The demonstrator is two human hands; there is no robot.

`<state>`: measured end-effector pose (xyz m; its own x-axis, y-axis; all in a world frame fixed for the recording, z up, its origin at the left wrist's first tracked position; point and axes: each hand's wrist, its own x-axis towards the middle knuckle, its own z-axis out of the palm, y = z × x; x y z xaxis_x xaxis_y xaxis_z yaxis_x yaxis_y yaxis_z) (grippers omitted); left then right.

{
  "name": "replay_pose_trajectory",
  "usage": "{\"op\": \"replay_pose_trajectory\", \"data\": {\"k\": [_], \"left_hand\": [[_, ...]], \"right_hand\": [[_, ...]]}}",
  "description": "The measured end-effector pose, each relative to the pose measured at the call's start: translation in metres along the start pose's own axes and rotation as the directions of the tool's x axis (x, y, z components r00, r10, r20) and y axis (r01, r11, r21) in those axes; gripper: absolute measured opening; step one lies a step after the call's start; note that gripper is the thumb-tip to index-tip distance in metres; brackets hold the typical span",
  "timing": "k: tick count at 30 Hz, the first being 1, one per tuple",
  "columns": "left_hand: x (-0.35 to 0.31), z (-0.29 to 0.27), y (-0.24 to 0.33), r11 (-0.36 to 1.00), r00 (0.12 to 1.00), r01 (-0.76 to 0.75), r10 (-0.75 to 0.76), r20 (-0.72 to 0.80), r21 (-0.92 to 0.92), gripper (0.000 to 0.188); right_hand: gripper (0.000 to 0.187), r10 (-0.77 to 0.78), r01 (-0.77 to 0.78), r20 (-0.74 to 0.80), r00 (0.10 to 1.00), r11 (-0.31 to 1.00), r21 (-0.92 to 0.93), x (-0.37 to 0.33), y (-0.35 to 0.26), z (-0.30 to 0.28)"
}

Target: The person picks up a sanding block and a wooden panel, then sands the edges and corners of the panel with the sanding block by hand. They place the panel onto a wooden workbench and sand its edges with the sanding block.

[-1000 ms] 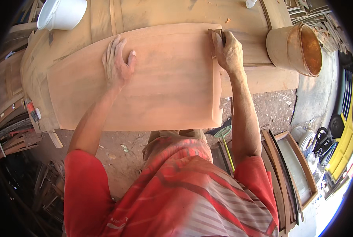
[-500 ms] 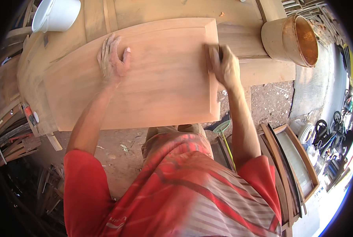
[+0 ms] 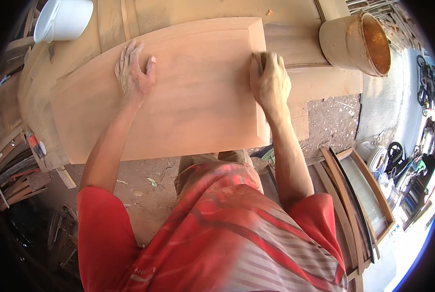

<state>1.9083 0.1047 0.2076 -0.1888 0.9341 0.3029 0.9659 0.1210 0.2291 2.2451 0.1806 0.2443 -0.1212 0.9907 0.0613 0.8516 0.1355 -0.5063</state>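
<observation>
A wooden panel (image 3: 198,97) with a curved far edge and a bevelled border lies flat across the table. My left hand (image 3: 135,73) rests flat on its left half, fingers extended and thumb apart, with nothing in it. At the right border of the panel, my right hand (image 3: 271,80) is closed round a small brownish block, which looks like a sanding block (image 3: 261,57). The fingers cover most of that block, so its underside cannot be seen. Pale dust coats the fingers of my left hand.
A white bucket (image 3: 64,19) stands at the far left of the wooden table (image 3: 168,9). A dusty, open-topped bucket (image 3: 346,44) lies tilted at the far right. Wood strips and a framed panel (image 3: 368,187) lean at the right; scrap wood (image 3: 18,170) is piled at the left.
My right hand, blurred before, has shifted slightly left along the panel's right border, still gripping the block. My left hand stays in place on the panel. The whole view has moved a little.
</observation>
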Motion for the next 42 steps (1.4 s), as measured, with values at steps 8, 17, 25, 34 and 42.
{"op": "replay_pose_trajectory", "data": {"k": [8, 17, 25, 34, 42], "left_hand": [[0.009, 0.006, 0.011, 0.996, 0.997, -0.064, 0.061, -0.045, -0.058, 0.049], [0.01, 0.008, 0.006, 0.997, 0.997, -0.048, 0.044, -0.058, -0.068, 0.051], [0.004, -0.002, 0.009, 0.999, 0.998, -0.03, 0.029, -0.048, -0.013, 0.048], [0.005, 0.001, 0.005, 1.0, 0.999, -0.013, 0.013, -0.045, -0.001, 0.05], [0.019, 0.008, 0.016, 0.995, 0.993, -0.092, 0.09, -0.075, -0.027, 0.049]], "right_hand": [[0.021, -0.093, 0.087, -0.042, 0.995, 0.988, -0.13, 0.066, -0.009, 0.009], [0.025, -0.073, 0.064, -0.037, 0.997, 0.979, -0.193, 0.067, -0.012, 0.009], [0.025, -0.059, 0.062, 0.022, 0.998, 0.985, -0.159, 0.042, -0.012, 0.0], [0.025, -0.013, 0.012, 0.067, 0.998, 1.0, 0.018, -0.057, 0.013, -0.024], [0.021, -0.015, 0.014, -0.008, 1.0, 0.999, -0.037, 0.084, 0.005, 0.001]]}}
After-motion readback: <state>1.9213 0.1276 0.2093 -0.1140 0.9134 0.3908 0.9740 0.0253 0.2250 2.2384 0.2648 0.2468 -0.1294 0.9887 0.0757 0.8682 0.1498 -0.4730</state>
